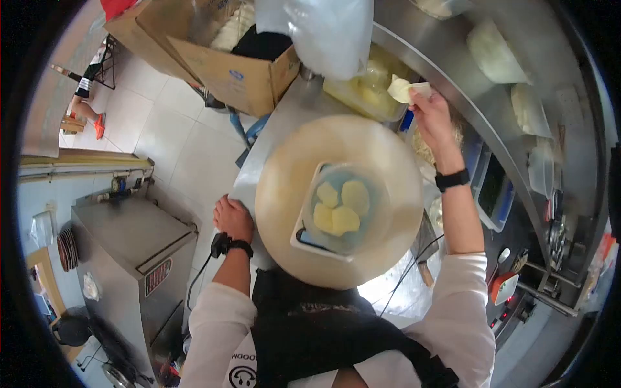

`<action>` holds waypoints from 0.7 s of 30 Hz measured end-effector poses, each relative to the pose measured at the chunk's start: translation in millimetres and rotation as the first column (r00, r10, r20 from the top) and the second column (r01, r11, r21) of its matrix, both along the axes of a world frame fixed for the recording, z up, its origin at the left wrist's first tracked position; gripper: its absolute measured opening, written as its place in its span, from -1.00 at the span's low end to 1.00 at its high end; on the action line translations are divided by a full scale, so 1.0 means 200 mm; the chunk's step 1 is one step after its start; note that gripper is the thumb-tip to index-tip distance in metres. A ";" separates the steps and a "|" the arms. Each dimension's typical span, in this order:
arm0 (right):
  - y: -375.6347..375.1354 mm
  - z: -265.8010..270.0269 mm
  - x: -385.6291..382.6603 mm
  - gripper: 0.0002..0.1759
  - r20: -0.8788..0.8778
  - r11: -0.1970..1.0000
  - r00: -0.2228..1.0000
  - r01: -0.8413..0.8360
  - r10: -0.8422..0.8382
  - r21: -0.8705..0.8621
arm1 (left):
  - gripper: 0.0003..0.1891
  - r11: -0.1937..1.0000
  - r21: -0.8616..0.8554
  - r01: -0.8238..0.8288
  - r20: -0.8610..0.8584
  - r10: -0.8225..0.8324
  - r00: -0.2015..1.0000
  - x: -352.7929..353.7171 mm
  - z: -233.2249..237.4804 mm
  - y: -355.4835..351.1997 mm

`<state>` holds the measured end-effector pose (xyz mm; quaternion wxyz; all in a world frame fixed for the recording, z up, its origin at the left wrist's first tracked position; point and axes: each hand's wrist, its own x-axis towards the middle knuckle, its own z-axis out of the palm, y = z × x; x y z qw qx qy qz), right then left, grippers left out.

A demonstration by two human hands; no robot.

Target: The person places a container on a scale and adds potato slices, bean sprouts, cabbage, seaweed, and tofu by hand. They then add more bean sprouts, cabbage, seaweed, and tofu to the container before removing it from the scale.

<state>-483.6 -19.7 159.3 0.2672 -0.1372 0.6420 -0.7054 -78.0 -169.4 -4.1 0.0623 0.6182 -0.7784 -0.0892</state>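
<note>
My right hand (pixel 431 116) pinches a small white flat scraper (pixel 420 90) with a pale yellow lump (pixel 400 89) on its end. It is held above the rim of a plastic tub (pixel 372 97) of yellowish pieces. My left hand (pixel 233 218) rests at the edge of the steel counter (pixel 255 173), its fingers curled over it. Between my hands, a clear bowl (pixel 381 223) with several pale yellow lumps (pixel 343 213) sits on a white kitchen scale (pixel 304 244). The scale stands on a large round wooden board (pixel 281 155).
A clear plastic bag (pixel 323 32) hangs beside an open cardboard box (pixel 226 71). Lidded tubs (pixel 495 187) line the right side, under a steel shelf edge (pixel 440 71). A steel cabinet (pixel 129 246) stands left. Another person's leg (pixel 84 107) shows in the doorway.
</note>
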 end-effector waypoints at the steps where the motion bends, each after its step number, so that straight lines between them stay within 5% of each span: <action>1: 0.04 0.07 0.09 -0.87 -0.049 0.996 0.996 -0.076 0.074 -0.043 | -0.71 1.000 0.012 0.002 0.014 -0.002 1.000 0.00 0.00 -0.01; 5: 0.19 0.34 0.40 -0.88 -0.059 0.982 0.984 -0.160 0.167 0.103 | -0.71 1.000 -0.014 0.005 0.012 -0.005 1.000 0.01 -0.04 -0.01; 7: 0.24 0.40 0.57 -0.91 -0.198 0.888 0.908 -0.280 0.369 0.365 | -0.70 1.000 -0.032 0.000 -0.001 0.000 1.000 0.01 -0.05 0.00; 13: 0.26 0.31 0.72 -0.92 -0.100 0.826 0.875 -0.403 0.474 0.394 | -0.70 0.999 -0.036 0.001 0.003 -0.001 1.000 0.00 -0.04 0.00; 21: 0.24 0.38 0.68 -0.89 -0.223 0.722 0.730 -0.489 0.646 0.490 | -0.69 0.998 -0.059 -0.005 0.025 0.007 1.000 0.00 -0.03 0.00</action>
